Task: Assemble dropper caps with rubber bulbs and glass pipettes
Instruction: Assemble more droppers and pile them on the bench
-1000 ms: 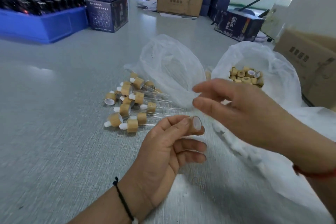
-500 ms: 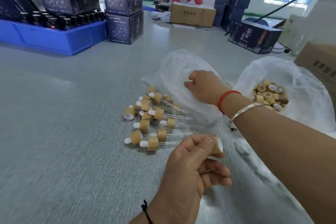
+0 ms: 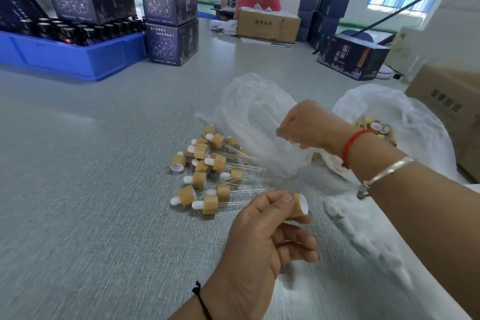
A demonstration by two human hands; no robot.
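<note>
My left hand [image 3: 262, 239] pinches a bamboo-coloured dropper cap [image 3: 300, 206] between thumb and fingers, its white inside facing right. My right hand [image 3: 309, 125] reaches over a clear plastic bag [image 3: 249, 112] and pinches a thin glass pipette [image 3: 262, 109] that slants up to the left from the fingers. A pile of several assembled droppers [image 3: 210, 171], bamboo caps with white bulbs and glass tubes, lies on the grey table left of both hands. A second bag [image 3: 415, 122] at the right holds several loose bamboo caps [image 3: 376, 127].
A blue crate [image 3: 65, 57] of dark bottles and stacked dark boxes [image 3: 168, 21] stand at the far left. Brown cartons sit at the back [image 3: 267, 24] and at the right edge [image 3: 449, 106]. A person sits behind the back carton. White plastic [image 3: 363, 228] lies under my right forearm.
My right hand has gone from near the cap to the clear bag and now lifts a glass pipette out of it. My left hand keeps holding the cap in place.
</note>
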